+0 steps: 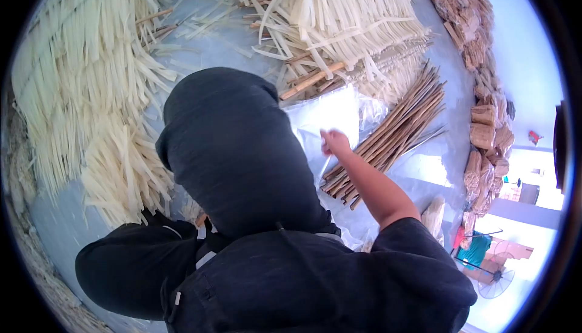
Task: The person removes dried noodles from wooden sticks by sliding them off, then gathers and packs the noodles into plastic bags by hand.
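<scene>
My right hand (332, 143) is over a white, shiny plastic sheet (339, 110), with its fingers pressed together. A thin pale strip shows just below the fingers; whether they grip it or something else, I cannot make out. Beside this hand lies a loose bundle of thin brown sticks (394, 130). Black clothing covers much of the centre and bottom. A small patch of skin shows at its left edge, perhaps part of my left hand (202, 219), whose fingers are hidden. Pale flat strips (124, 169) lie close to that side.
Long pale strips (73, 72) spread in layers over the grey floor (57, 218) at left. Another heap of strips (357, 12) hangs over sticks at the top. Wrapped brown bundles (483, 126) line the right side. A fan (496, 281) stands at the lower right.
</scene>
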Motion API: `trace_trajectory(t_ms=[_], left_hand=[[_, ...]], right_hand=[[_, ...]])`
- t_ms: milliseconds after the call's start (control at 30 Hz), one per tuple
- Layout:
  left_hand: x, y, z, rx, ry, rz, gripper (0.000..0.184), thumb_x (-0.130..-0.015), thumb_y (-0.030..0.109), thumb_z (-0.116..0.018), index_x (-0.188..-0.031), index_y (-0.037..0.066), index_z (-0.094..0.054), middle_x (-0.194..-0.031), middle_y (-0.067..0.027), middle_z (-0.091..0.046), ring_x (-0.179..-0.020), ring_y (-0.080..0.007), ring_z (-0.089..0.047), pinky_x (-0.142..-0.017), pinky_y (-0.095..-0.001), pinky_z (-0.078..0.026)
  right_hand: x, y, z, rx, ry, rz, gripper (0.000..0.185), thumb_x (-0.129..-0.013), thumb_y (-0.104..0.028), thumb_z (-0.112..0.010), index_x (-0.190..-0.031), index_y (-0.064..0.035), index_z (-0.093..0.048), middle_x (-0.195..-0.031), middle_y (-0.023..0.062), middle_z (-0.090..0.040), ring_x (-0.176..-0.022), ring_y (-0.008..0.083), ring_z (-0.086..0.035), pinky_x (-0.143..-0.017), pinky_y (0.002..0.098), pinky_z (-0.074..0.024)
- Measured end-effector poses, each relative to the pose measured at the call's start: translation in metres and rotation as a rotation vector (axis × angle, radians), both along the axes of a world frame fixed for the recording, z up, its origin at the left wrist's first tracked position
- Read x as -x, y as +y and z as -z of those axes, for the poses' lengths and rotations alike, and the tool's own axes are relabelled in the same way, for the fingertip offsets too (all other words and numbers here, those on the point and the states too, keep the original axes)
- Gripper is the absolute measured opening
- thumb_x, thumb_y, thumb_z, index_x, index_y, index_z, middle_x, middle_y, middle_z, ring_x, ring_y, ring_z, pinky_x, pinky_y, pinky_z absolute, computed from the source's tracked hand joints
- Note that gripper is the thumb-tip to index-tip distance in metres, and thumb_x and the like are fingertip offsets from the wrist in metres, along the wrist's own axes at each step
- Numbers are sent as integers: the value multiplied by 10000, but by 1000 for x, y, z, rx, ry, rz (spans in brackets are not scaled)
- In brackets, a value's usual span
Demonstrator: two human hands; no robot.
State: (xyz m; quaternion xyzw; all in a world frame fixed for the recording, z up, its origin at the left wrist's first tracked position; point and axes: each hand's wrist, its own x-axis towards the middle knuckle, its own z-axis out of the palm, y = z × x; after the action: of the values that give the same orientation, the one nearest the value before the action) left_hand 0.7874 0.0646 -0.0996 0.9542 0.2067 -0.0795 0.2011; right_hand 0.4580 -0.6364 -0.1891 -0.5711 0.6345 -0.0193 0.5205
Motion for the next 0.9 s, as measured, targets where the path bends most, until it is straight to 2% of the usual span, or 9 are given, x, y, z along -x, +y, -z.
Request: trace_trajectory(t_ms=[133, 267, 300, 467, 533, 600, 700, 767, 900], left_hand=[[-20, -12, -33, -96, -140, 84, 243, -895, 161, -629, -1086, 17, -672, -1184, -137, -631, -1079, -274, -604, -898, -364, -495], [-41, -24, -83, -188, -310, 185, 237, -892, 160, -635, -1078, 18, -678, -1179, -139, -635, -1073, -277, -608, -893, -365, -500], [-45, -26, -98, -202, -353, 212, 236, -891, 159, -636, -1076, 18, -679, -1177, -139, -636, -1072, -277, -609, -892, -366, -501], [-75, -44, -172, -181, -563, 392, 229, -888, 157, -642, -1065, 19, -687, -1170, -140, -641, -1065, -281, -615, -886, -367, -507], [-93, -59, -195, 6, -579, 424, 226, -887, 156, -645, -1061, 19, -690, -1168, -141, -644, -1062, -282, -617, -884, -368, -509], [-115, -89, -206, 476, -510, 269, 383, -993, 162, -428, -1323, -20, -490, -1341, -140, -504, -1299, -199, -426, -1060, -313, -369], [-127, -161, -221, 741, -448, 368, 346, -986, 149, -456, -1280, -18, -530, -1342, -114, -490, -1250, -209, -468, -1054, -314, -389], [-140, -187, -218, 838, -385, 455, 334, -981, 141, -471, -1272, -8, -539, -1321, -113, -514, -1232, -205, -485, -1048, -319, -394], [-146, -248, -217, 1003, -235, 655, 304, -960, 113, -514, -1236, -5, -559, -1267, -101, -568, -1161, -184, -537, -1007, -314, -427]], right_hand=[[-74, -36, -3, 74, -46, 308, 665, -759, -552, -723, -1077, -9, -506, -797, 128, -598, -635, 214, -635, -524, 345, -557], [-101, -54, 18, -4, -125, 362, 550, -751, -401, -763, -966, 54, -540, -780, 163, -631, -599, 243, -650, -542, 343, -572], [-105, -56, 19, 12, -126, 405, 378, -783, -260, -727, -906, 56, -560, -760, 169, -645, -588, 238, -657, -542, 328, -575], [-81, -44, 15, -50, -366, 462, 174, -822, -133, -657, -899, 1, -578, -748, 126, -651, -592, 202, -655, -530, 295, -560], [-62, -38, 18, -45, -366, 471, 119, -832, -101, -639, -900, -22, -583, -746, 102, -653, -585, 187, -647, -523, 277, -549], [-44, -34, 15, 53, -329, 521, 133, -847, -126, -621, -959, -67, -581, -891, 56, -649, -772, 177, -638, -660, 319, -536], [-37, -30, -31, 183, -542, 871, 127, -858, -205, -640, -851, -113, -553, -810, -22, -569, -755, 109, -526, -662, 288, -441], [-48, -32, -86, 258, -779, 898, 141, -887, -261, -610, -888, -148, -526, -823, -35, -539, -795, 100, -494, -738, 291, -415], [-115, -39, -216, 530, -1406, 500, 105, -970, -163, -519, -933, -66, -504, -848, 50, -589, -795, 172, -570, -811, 331, -483]])
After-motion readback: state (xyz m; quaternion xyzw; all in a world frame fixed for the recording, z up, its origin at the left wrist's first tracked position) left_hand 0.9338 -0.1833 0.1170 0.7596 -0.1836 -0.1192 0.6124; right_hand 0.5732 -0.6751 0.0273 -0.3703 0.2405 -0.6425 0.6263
